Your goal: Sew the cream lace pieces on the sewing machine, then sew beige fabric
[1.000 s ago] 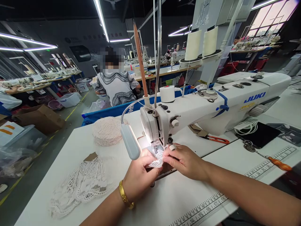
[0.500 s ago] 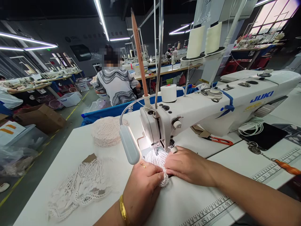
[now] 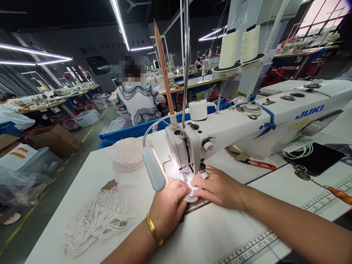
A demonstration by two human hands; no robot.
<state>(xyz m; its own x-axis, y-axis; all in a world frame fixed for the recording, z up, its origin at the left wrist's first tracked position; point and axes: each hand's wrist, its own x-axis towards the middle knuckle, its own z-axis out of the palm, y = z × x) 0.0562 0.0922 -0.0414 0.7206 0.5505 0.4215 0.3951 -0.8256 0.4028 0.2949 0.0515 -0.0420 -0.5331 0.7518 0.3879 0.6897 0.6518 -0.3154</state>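
Observation:
A small piece of white openwork lace (image 3: 190, 198) lies on the bed under the needle area of a white sewing machine (image 3: 177, 145). My left hand (image 3: 170, 200), with a gold bangle at the wrist, pinches the near left side of the lace between thumb and fingers. On the lace's right side, my right hand (image 3: 221, 186) grips it with bent fingers close to the presser foot. The fingers partly cover the lace. A lit grey lamp (image 3: 154, 169) hangs just above my left hand.
Left of the machine lie a round stack of lace (image 3: 131, 156) and a loose lace heap (image 3: 100, 216). Red-handled snips (image 3: 262, 164), a black flat device (image 3: 320, 157) and a keyring (image 3: 302, 173) sit to the right. A person (image 3: 140, 99) sits beyond the table.
Both hands have pushed forward toward the needle, carrying the lace with them. Its scalloped near edge is now closer to the presser foot. The camera view has shifted slightly.

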